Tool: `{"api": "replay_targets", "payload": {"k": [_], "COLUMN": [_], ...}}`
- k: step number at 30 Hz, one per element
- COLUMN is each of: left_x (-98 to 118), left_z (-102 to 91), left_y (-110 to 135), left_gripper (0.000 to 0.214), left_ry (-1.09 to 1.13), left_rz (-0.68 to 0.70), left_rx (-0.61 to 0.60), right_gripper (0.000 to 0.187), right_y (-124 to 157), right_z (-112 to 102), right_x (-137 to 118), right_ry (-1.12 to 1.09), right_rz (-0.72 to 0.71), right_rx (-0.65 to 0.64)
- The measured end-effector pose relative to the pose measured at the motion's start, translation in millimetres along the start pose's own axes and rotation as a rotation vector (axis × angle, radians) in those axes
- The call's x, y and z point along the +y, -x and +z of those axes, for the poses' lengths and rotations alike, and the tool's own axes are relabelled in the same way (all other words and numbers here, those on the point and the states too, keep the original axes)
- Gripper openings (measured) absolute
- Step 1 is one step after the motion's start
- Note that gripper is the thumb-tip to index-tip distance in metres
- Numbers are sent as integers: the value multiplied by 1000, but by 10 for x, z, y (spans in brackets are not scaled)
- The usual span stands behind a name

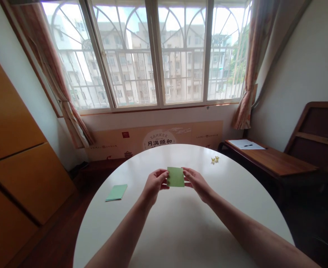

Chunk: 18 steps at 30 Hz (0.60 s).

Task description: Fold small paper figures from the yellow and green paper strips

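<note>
A square of green paper is held up above the white table, its flat face toward me. My left hand pinches its left edge, thumb in front and fingers behind. On the opposite edge, my right hand grips the same sheet between thumb and fingers. To the left lies a small stack of pale green paper. Two small yellow folded paper figures stand near the table's far right side; their exact shape is too small to make out.
The round white table spreads under both arms. At right stands a wooden bench bearing a white sheet with a pen on it. A printed cardboard panel leans below the window. Orange cabinets stand at left.
</note>
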State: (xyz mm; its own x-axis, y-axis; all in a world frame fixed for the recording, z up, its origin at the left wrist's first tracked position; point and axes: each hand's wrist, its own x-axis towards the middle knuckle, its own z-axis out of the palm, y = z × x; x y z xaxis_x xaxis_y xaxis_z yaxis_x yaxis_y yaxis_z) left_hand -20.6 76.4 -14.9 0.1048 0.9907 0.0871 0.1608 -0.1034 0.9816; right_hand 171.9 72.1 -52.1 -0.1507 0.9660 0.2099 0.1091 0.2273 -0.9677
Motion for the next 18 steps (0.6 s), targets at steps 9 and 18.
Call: {"api": "replay_targets", "payload": {"k": [9,18], "left_x": [-308,-508], "left_z": [-6,105], "left_y": [-57,-184], "left_gripper": [34,35], "left_ry": [106,-39], "left_rz": [-138,-236], "left_rx": [-12,24], "right_gripper": [28,18], "right_y": [13,-60], "right_z": [20,115], "right_x": [72,238], "right_ry": [-163,-65], "right_rz": [178,305], "right_rx": [-55,34]}}
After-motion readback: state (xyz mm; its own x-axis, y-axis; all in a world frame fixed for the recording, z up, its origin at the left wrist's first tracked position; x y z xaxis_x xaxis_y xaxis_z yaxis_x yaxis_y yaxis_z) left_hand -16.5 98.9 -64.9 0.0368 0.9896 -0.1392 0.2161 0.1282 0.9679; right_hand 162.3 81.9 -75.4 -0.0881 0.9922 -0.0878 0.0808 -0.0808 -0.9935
